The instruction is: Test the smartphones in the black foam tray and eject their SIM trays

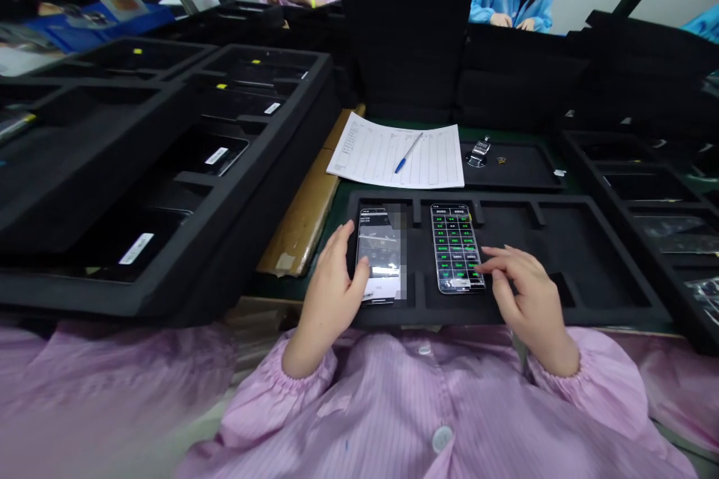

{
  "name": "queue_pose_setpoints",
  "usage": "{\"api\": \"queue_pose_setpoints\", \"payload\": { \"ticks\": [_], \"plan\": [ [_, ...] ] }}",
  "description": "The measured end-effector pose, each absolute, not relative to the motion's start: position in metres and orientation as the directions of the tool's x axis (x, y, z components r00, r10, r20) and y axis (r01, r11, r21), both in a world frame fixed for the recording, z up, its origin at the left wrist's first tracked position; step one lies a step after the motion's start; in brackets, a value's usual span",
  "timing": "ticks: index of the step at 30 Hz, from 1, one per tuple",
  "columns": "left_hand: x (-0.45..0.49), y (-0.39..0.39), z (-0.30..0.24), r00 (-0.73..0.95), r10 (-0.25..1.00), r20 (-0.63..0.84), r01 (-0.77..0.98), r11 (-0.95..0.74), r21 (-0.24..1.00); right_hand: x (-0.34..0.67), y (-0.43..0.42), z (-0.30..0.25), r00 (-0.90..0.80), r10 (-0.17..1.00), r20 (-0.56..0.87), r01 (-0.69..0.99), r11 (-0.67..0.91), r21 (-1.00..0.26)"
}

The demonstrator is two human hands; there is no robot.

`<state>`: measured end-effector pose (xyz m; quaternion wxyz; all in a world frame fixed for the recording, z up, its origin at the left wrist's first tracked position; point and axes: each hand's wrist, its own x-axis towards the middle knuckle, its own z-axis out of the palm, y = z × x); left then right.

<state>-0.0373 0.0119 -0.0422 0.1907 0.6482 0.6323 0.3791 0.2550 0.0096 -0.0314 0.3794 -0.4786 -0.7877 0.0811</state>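
Two phones lie screen-up in a black foam tray in front of me. The left phone shows a greyish screen; my left hand rests at its left edge with the thumb on the glass and fingers spread. The right phone shows a grid of green buttons. My right hand lies beside its right edge, fingers stretched out, fingertips touching the screen's lower right. Neither hand grips anything.
A printed sheet with a blue pen lies behind the tray. Large black foam trays holding several phones stand at left and at right. A small metal clip sits on a black mat. Two people work across the bench.
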Motion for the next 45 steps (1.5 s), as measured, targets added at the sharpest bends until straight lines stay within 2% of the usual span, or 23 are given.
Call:
{"api": "queue_pose_setpoints", "payload": {
  "ticks": [4, 7, 10, 13, 16, 23, 27, 30, 34, 37, 41, 45],
  "plan": [
    [-0.036, 0.012, -0.041, -0.078, 0.968, 0.239, 0.711, -0.114, 0.694, 0.264, -0.009, -0.037, -0.408, 0.764, 0.500, 0.668, 0.623, -0.408],
    [-0.036, 0.011, -0.039, -0.074, 0.971, 0.225, 0.739, -0.099, 0.666, 0.271, -0.016, -0.041, -0.439, 0.747, 0.499, 0.654, 0.646, -0.393],
    [-0.035, 0.010, -0.038, -0.080, 0.971, 0.225, 0.741, -0.093, 0.665, 0.272, -0.015, -0.038, -0.373, 0.742, 0.557, 0.638, 0.641, -0.427],
    [-0.035, 0.010, -0.038, -0.083, 0.969, 0.234, 0.738, -0.098, 0.667, 0.265, -0.007, -0.033, -0.217, 0.746, 0.629, 0.651, 0.591, -0.476],
    [-0.036, 0.010, -0.038, -0.080, 0.966, 0.245, 0.740, -0.107, 0.664, 0.256, 0.003, -0.032, -0.089, 0.779, 0.621, 0.684, 0.501, -0.530],
    [-0.037, 0.009, -0.041, -0.076, 0.944, 0.320, 0.756, -0.154, 0.636, 0.253, 0.011, -0.039, -0.116, 0.854, 0.506, 0.760, 0.405, -0.509],
    [-0.030, 0.004, -0.036, 0.056, 0.888, 0.457, 0.860, -0.275, 0.430, 0.258, 0.010, -0.042, -0.118, 0.874, 0.472, 0.766, 0.382, -0.517],
    [-0.026, 0.001, -0.033, 0.140, 0.866, 0.480, 0.896, -0.317, 0.311, 0.259, 0.010, -0.044, -0.101, 0.884, 0.456, 0.766, 0.361, -0.532],
    [-0.032, -0.009, -0.028, 0.151, 0.798, 0.583, 0.842, -0.413, 0.347, 0.258, 0.009, -0.044, -0.076, 0.897, 0.435, 0.763, 0.333, -0.554],
    [-0.040, -0.020, -0.025, 0.261, 0.740, 0.620, 0.775, -0.543, 0.322, 0.258, 0.007, -0.042, -0.056, 0.909, 0.413, 0.760, 0.307, -0.573],
    [-0.043, -0.030, -0.025, 0.412, 0.702, 0.581, 0.703, -0.651, 0.288, 0.258, 0.006, -0.040, -0.045, 0.913, 0.405, 0.757, 0.296, -0.582],
    [-0.039, -0.030, -0.027, 0.506, 0.712, 0.487, 0.685, -0.675, 0.276, 0.257, 0.007, -0.040, -0.045, 0.915, 0.402, 0.756, 0.294, -0.585]
  ]
}}
